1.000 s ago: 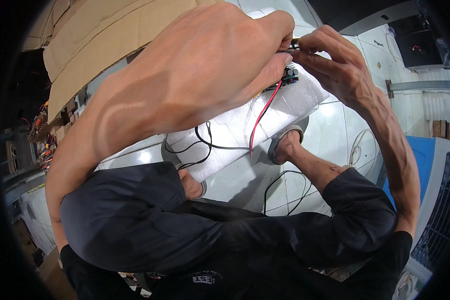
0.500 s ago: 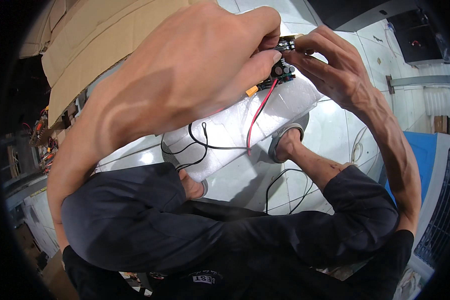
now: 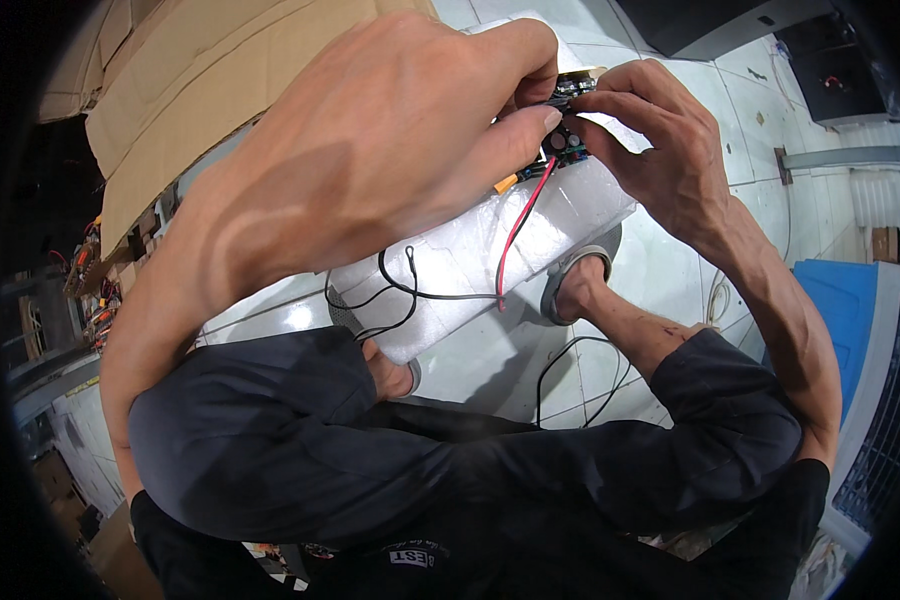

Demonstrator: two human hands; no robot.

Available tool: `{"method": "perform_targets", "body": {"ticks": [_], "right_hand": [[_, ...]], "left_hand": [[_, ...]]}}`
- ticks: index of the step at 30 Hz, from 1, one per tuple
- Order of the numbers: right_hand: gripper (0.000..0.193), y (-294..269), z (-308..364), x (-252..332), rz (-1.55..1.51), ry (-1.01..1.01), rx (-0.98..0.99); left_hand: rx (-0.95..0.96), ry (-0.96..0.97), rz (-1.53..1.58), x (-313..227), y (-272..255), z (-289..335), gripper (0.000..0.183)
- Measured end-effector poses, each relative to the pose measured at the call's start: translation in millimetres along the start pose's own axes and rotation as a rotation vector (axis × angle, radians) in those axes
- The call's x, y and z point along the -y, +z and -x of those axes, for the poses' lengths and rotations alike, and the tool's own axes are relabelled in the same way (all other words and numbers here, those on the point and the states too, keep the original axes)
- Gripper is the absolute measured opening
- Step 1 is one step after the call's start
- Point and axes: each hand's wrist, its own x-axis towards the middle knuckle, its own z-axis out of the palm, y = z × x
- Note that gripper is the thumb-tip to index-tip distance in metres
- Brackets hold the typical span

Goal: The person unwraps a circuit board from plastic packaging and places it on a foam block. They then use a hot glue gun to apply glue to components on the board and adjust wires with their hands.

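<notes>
A small circuit board [image 3: 567,147] with round dark components sits at the far edge of a white foam block [image 3: 460,240]. Over it from the left comes my left hand [image 3: 410,130], closed, thumb and fingers pinched at the board's upper part. What it grips is mostly hidden, though a thin dark piece [image 3: 564,103] shows at the fingertips. My right hand [image 3: 665,150] meets that dark piece from the right, fingers curled with fingertips close together; whether it grips the piece is unclear. Red and black wires [image 3: 518,232] trail from the board toward me. An orange connector [image 3: 507,184] lies beside my left hand.
A thin black cable [image 3: 412,290] loops over the foam's near side. Another black cable [image 3: 570,345] lies on the tiled floor between my legs. Flattened cardboard [image 3: 190,90] stands at the left. A blue and white plastic unit [image 3: 835,310] is on the right.
My right hand's fingertips have shifted slightly left and down, off the board's upper right part onto the dark piece. My left hand keeps nearly the same pinch.
</notes>
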Motion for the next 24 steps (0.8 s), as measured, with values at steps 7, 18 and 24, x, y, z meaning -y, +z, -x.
{"method": "perform_targets", "body": {"ticks": [7,18,24], "right_hand": [[0.021,-0.1,-3.9,-3.6,0.106,-0.105,0.013],[0.029,0.9,-8.4,-8.2,0.156,-0.251,-0.005],[0.025,1.4,-8.1,-4.9,0.125,-0.209,0.004]], "left_hand": [[-0.009,0.0,0.015,0.1,0.9,-1.1,0.016],[-0.012,0.006,0.008,1.7,0.2,-1.0,0.017],[-0.018,-0.007,0.011,2.6,-0.7,0.0,0.017]]}}
